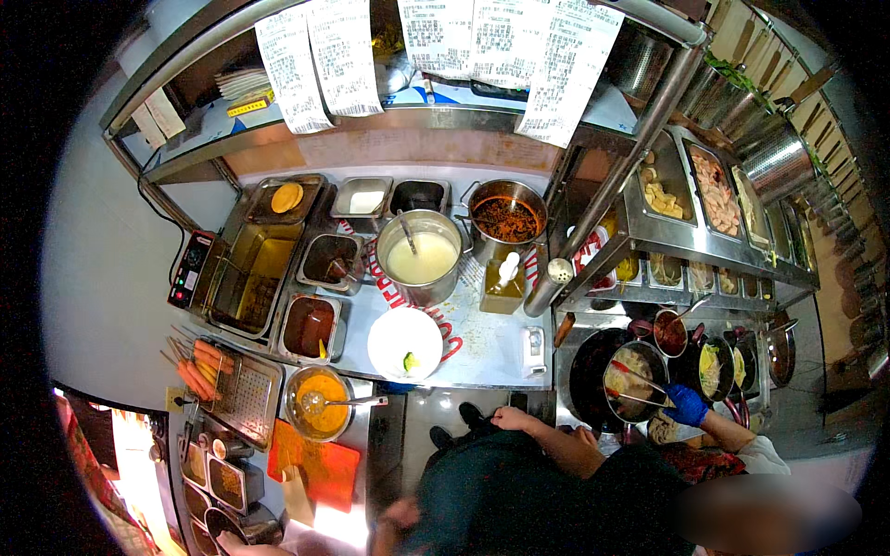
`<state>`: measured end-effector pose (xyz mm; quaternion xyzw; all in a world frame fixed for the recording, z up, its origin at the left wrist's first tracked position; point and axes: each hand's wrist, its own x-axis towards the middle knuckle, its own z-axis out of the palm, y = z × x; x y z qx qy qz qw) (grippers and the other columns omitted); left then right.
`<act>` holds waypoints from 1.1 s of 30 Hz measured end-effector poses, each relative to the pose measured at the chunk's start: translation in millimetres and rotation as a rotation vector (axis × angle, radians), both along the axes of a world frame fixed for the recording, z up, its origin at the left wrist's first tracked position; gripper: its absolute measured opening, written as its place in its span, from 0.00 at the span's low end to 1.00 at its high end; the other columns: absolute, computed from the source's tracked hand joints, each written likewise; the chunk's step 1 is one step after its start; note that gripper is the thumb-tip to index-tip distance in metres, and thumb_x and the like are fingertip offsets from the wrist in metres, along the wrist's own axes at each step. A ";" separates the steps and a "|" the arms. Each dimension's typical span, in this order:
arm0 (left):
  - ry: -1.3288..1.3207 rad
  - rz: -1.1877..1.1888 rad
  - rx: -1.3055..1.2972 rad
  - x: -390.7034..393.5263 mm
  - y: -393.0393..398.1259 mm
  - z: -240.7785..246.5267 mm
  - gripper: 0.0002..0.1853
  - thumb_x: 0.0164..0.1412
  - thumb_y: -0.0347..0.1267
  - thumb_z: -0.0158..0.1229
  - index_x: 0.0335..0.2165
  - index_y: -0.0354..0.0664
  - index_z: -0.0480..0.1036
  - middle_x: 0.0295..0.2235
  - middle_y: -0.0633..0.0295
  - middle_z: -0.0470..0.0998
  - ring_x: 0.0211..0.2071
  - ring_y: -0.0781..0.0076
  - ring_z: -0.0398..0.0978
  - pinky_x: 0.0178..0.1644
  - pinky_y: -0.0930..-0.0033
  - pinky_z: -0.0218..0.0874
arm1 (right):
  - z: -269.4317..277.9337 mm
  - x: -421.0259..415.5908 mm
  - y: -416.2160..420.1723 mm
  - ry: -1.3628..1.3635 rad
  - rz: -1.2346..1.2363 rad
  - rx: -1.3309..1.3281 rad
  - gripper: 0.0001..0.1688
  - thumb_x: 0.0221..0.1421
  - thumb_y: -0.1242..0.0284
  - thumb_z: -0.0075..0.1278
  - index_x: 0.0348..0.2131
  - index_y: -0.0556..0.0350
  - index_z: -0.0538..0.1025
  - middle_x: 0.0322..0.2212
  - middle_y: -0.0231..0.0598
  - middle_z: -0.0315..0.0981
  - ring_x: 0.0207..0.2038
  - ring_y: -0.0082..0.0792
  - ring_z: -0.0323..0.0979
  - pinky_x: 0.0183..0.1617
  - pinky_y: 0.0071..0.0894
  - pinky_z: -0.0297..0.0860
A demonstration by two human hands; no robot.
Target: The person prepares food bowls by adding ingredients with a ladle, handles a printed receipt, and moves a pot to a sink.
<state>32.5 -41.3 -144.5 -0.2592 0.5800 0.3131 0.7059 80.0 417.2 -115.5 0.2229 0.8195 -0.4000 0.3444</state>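
Near the aisle between the counters is my right hand (511, 419), fingers loosely curled, with nothing visible in it. My left hand (401, 513) is a blur low beside the dark clothing, right of the orange cutting board (337, 472); what it holds is unclear. On the counter in front, a white bowl (389, 340) contains a green piece of food. Behind it stands a steel pot of pale liquid (431, 264) with a utensil inside. A metal bowl of orange liquid (318, 417) with a ladle sits to the left.
At right, a co-worker's blue-gloved hand (686, 405) holds red-tipped tongs over a pan of food (634, 382). Another person's hand (233, 544) is by a dark pan at lower left. A fryer (257, 278), skewered sausages (201, 372) and a pot of dark red liquid (506, 219) stand around the counter.
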 end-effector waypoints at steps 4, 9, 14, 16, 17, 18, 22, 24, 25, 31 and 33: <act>-0.164 0.327 0.222 -26.5 17.8 15.6 0.15 0.56 0.37 0.41 0.17 0.45 0.63 0.13 0.66 0.63 0.13 0.74 0.57 0.14 0.70 0.52 | 36.2 -5.1 0.3 0.298 -0.148 -0.153 0.12 0.49 0.68 0.45 0.26 0.58 0.75 0.25 0.41 0.74 0.29 0.34 0.72 0.34 0.31 0.67; 0.584 -0.829 0.316 -39.0 31.2 -40.7 0.17 0.56 0.43 0.40 0.26 0.42 0.70 0.20 0.62 0.70 0.21 0.72 0.67 0.22 0.65 0.59 | 144.0 -33.6 25.2 0.773 -0.669 0.033 0.11 0.51 0.72 0.47 0.21 0.62 0.70 0.18 0.37 0.70 0.21 0.24 0.67 0.26 0.25 0.63; 0.704 -0.931 0.570 -38.7 77.8 -54.8 0.16 0.56 0.42 0.40 0.30 0.42 0.68 0.24 0.61 0.69 0.24 0.69 0.67 0.25 0.64 0.59 | 134.9 -9.7 63.8 0.779 -0.691 0.788 0.11 0.49 0.72 0.47 0.32 0.62 0.70 0.30 0.51 0.67 0.34 0.51 0.66 0.36 0.42 0.64; 0.715 -0.944 0.590 -40.3 76.8 -58.7 0.16 0.56 0.42 0.40 0.31 0.43 0.67 0.25 0.60 0.69 0.25 0.69 0.67 0.26 0.64 0.59 | 112.2 -0.5 65.1 0.565 -0.698 0.815 0.16 0.48 0.71 0.47 0.37 0.61 0.69 0.34 0.54 0.65 0.38 0.51 0.65 0.39 0.43 0.63; 0.719 -0.943 0.582 -37.7 69.1 -60.3 0.16 0.56 0.42 0.40 0.32 0.43 0.67 0.26 0.60 0.69 0.26 0.68 0.67 0.27 0.63 0.58 | 102.1 0.8 64.5 0.558 -0.700 0.718 0.17 0.48 0.70 0.47 0.38 0.61 0.68 0.33 0.54 0.65 0.37 0.51 0.66 0.40 0.43 0.63; 0.715 -0.953 0.581 -37.4 63.2 -61.0 0.16 0.56 0.42 0.40 0.33 0.43 0.67 0.27 0.60 0.68 0.26 0.68 0.67 0.28 0.63 0.58 | 97.6 3.8 64.3 0.542 -0.711 0.627 0.18 0.48 0.70 0.47 0.39 0.61 0.68 0.33 0.55 0.65 0.37 0.51 0.66 0.40 0.43 0.63; 0.713 -0.985 0.587 -40.8 56.8 -66.5 0.16 0.57 0.42 0.40 0.35 0.43 0.66 0.30 0.59 0.68 0.29 0.66 0.67 0.31 0.62 0.58 | 82.9 12.0 67.8 0.567 -0.793 0.471 0.18 0.48 0.70 0.47 0.40 0.60 0.68 0.34 0.55 0.65 0.34 0.50 0.68 0.39 0.41 0.64; 0.718 -1.003 0.593 -41.5 55.8 -67.6 0.16 0.57 0.42 0.40 0.37 0.43 0.65 0.31 0.58 0.68 0.30 0.65 0.67 0.32 0.62 0.58 | 74.4 14.5 68.7 0.611 -0.863 0.443 0.16 0.47 0.71 0.48 0.38 0.59 0.70 0.32 0.54 0.66 0.33 0.50 0.68 0.37 0.39 0.65; 0.720 -1.015 0.596 -42.7 56.4 -68.5 0.16 0.57 0.42 0.40 0.38 0.43 0.65 0.32 0.58 0.68 0.31 0.65 0.66 0.33 0.62 0.58 | 67.9 13.9 70.9 0.633 -0.868 0.471 0.17 0.47 0.71 0.48 0.39 0.59 0.70 0.31 0.52 0.67 0.33 0.49 0.68 0.38 0.40 0.64; 0.741 -1.048 0.621 -47.5 54.9 -71.8 0.18 0.57 0.42 0.39 0.42 0.44 0.63 0.37 0.57 0.67 0.35 0.62 0.66 0.37 0.61 0.57 | 23.4 11.1 104.4 0.614 -0.730 0.419 0.14 0.47 0.71 0.47 0.35 0.58 0.72 0.25 0.48 0.70 0.34 0.48 0.67 0.38 0.40 0.64; 0.749 -1.056 0.637 -47.3 55.3 -73.6 0.19 0.57 0.42 0.39 0.43 0.44 0.62 0.38 0.57 0.67 0.36 0.61 0.66 0.38 0.60 0.57 | 19.8 13.2 107.9 0.575 -1.007 0.107 0.12 0.48 0.71 0.49 0.32 0.60 0.73 0.21 0.43 0.71 0.25 0.41 0.70 0.28 0.34 0.66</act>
